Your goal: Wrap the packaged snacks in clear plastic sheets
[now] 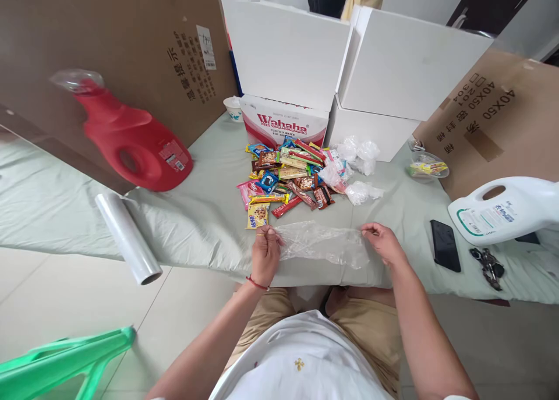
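Note:
A clear plastic bag lies stretched flat between my two hands at the table's front edge. My left hand pinches its left end, thumb against fingers. At its right end, my right hand grips the corner between thumb and fingertips. Just beyond the bag is a heap of wrapped snacks, with bars and small biscuit packs in many colours. A yellow cookie packet sits nearest my left hand. Crumpled clear bags lie at the heap's right side.
Left are a red detergent jug and a plastic wrap roll over the table edge. Right are a white detergent bottle, a phone, keys and a bowl. Boxes stand behind; a green stool is lower left.

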`<control>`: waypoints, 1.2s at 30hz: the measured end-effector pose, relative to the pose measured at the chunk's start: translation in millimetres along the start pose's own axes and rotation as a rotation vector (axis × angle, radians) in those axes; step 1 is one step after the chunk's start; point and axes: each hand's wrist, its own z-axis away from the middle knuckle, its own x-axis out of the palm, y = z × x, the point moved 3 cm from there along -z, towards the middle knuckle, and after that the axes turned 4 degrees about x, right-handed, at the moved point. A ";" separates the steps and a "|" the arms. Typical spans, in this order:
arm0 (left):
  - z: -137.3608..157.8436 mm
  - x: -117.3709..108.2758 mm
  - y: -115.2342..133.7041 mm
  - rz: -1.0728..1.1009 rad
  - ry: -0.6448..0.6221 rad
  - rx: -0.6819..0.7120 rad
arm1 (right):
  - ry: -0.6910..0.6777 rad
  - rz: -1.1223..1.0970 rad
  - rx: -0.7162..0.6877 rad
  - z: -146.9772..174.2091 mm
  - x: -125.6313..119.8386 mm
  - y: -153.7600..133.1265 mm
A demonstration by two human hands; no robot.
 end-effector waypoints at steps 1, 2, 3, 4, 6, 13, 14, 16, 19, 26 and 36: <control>1.6 -0.8 3.3 -0.065 0.022 0.056 | 0.086 -0.004 -0.035 4.8 -1.8 -2.8; 4.1 -1.1 8.1 -0.143 0.040 0.132 | 0.125 -0.026 -0.059 12.3 -0.6 -6.2; 7.4 -0.6 14.6 -0.225 0.047 0.234 | 0.103 -0.060 -0.065 21.9 3.9 -9.8; 11.9 1.2 22.5 -0.301 0.038 0.365 | 0.030 -0.099 -0.050 32.9 11.2 -13.6; 24.9 9.4 39.9 -0.424 -0.034 0.673 | -0.210 -0.187 0.031 56.1 31.0 -20.1; 75.3 48.5 60.7 -0.562 -0.514 1.045 | -0.307 -0.219 0.053 69.4 65.2 -11.9; 79.4 50.8 58.9 -0.544 -0.582 0.994 | -0.278 -0.200 0.023 65.7 65.5 -7.0; 84.2 51.4 54.7 -0.492 -0.686 0.838 | -0.233 -0.200 -0.022 60.9 64.9 2.3; 79.4 45.0 51.5 -0.430 -0.645 0.593 | -0.217 -0.240 -0.024 62.0 63.4 11.6; 21.9 50.5 37.1 -0.628 -0.329 0.178 | -0.286 -0.369 0.036 69.3 64.2 18.0; -3.2 115.9 17.6 -0.930 -0.656 0.162 | -0.135 -0.388 0.009 73.1 44.4 26.5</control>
